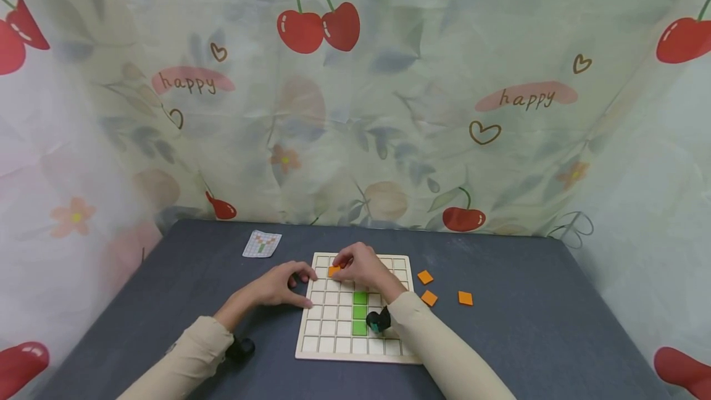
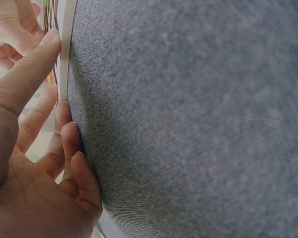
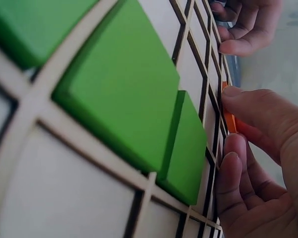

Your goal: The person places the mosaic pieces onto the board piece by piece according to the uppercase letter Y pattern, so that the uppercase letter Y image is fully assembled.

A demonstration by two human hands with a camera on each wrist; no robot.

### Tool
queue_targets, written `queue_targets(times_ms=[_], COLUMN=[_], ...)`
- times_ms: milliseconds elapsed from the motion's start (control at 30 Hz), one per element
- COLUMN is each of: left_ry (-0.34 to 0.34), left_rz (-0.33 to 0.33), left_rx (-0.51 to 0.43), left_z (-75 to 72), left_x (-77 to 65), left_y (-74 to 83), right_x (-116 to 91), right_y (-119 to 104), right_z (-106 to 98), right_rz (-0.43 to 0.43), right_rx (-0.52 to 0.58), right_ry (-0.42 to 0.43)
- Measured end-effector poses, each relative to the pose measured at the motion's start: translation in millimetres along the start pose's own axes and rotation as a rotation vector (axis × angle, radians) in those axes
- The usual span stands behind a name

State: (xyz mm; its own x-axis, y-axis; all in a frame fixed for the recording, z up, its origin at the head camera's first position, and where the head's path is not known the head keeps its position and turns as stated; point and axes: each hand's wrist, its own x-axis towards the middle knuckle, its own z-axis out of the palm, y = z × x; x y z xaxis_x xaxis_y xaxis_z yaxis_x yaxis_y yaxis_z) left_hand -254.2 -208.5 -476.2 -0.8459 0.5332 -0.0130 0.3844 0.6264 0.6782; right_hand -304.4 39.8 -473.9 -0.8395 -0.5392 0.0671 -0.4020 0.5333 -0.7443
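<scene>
A wooden grid board (image 1: 328, 328) lies on the dark cloth, with three green square tiles (image 1: 360, 312) in one column. My right hand (image 1: 362, 266) pinches an orange square tile (image 1: 334, 271) between thumb and fingers at the board's upper left cells. In the right wrist view that orange tile (image 3: 229, 111) stands tilted at the grid, thumb on one side. My left hand (image 1: 279, 284) rests at the board's left edge, thumb and index finger spread along it. The left wrist view shows its fingertips (image 2: 50, 38) against the wooden rim (image 2: 66, 44), other fingers loosely bent beside it.
Three loose orange tiles (image 1: 429, 298) lie to the right of the board. Behind the left hand is a small pattern card (image 1: 261, 244) showing a coloured grid figure. A printed curtain (image 1: 378, 141) stands along the table's back edge.
</scene>
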Motion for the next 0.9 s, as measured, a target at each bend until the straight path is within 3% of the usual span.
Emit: queue_targets(times_ms=[200, 467, 900], left_ry=[0.000, -0.002, 0.003], left_rz=[-0.005, -0.025, -0.025], left_rx=[0.000, -0.002, -0.002], left_z=[-0.6, 0.5, 1.7], left_x=[0.7, 2.9, 1.6], left_y=[-0.2, -2.0, -2.9], right_x=[1, -3, -22], right_y=[-1, 2, 13], right_z=[-1, -6, -30], right_rz=[-0.007, -0.012, -0.089], right_rx=[0.004, 0.092, 0.149], right_ry=[-0.006, -0.024, -0.037])
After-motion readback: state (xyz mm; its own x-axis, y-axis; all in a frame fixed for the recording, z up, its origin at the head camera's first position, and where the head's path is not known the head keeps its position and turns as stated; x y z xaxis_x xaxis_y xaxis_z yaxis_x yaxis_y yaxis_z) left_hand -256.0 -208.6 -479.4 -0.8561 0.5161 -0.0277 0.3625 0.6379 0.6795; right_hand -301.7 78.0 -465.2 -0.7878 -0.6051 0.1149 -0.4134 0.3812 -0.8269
